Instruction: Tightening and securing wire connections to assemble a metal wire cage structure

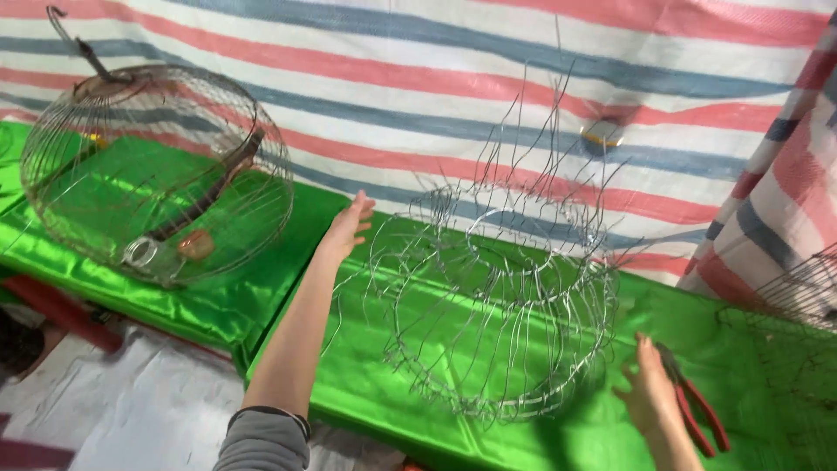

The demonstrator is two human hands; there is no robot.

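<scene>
An unfinished wire cage frame [497,305] of thin silver wire stands on a green satin-covered table [279,288], with loose wire ends sticking up. My left hand [347,227] reaches out, fingers apart, to the frame's left side near its upper rim. My right hand [649,392] rests on the green cloth at the frame's lower right, fingers spread, touching red-handled pliers [697,410] that lie beside it. Neither hand grips anything that I can see.
A finished round wire cage [157,174] with a hook, perch and small cups lies on its side at the left. A striped red, blue and white tarp [523,70] hangs behind. More wire mesh [802,288] shows at the right edge.
</scene>
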